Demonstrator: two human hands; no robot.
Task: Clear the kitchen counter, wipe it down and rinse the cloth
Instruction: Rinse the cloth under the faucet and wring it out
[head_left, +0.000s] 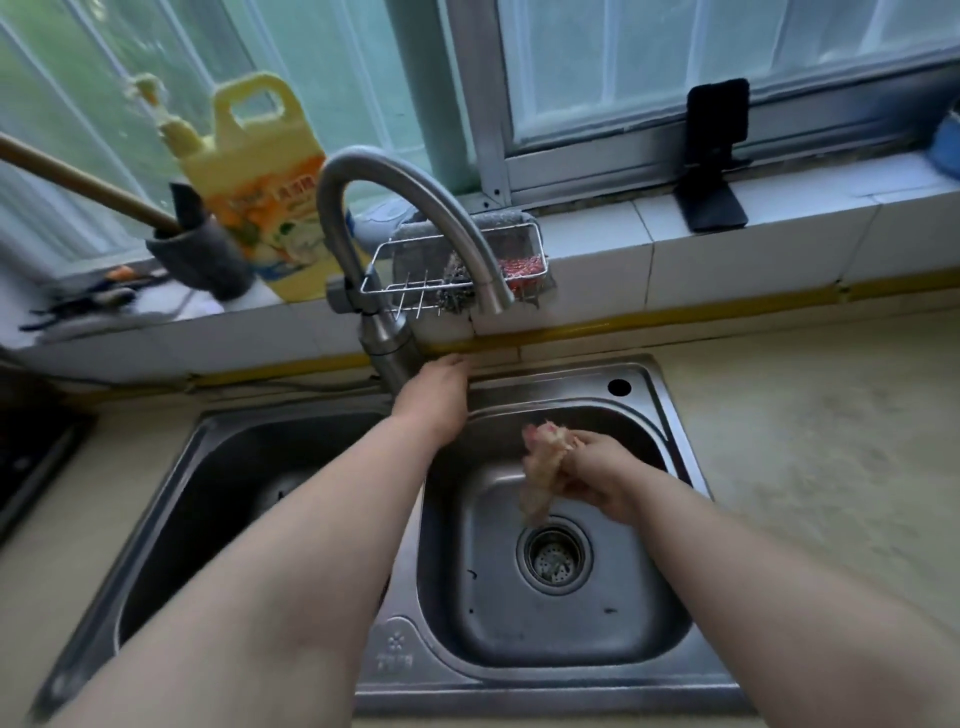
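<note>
My right hand (597, 475) grips a bunched pale cloth (543, 475) over the right basin of the steel double sink (670, 410), above the drain strainer (555, 557). The cloth hangs down from my fist. My left hand (434, 397) reaches to the base of the curved steel faucet (384, 332) and lies against it; whether its fingers curl round anything is hidden. The spout end (498, 304) points down over the right basin and no water shows.
A wire caddy (415, 275) with scrubbers hangs behind the faucet. A yellow detergent jug (260, 182), a grey brush head (202, 260) and a black phone stand (711, 156) stand on the tiled sill. Beige counter (810, 415) lies right; a dark stove edge (31, 457) left.
</note>
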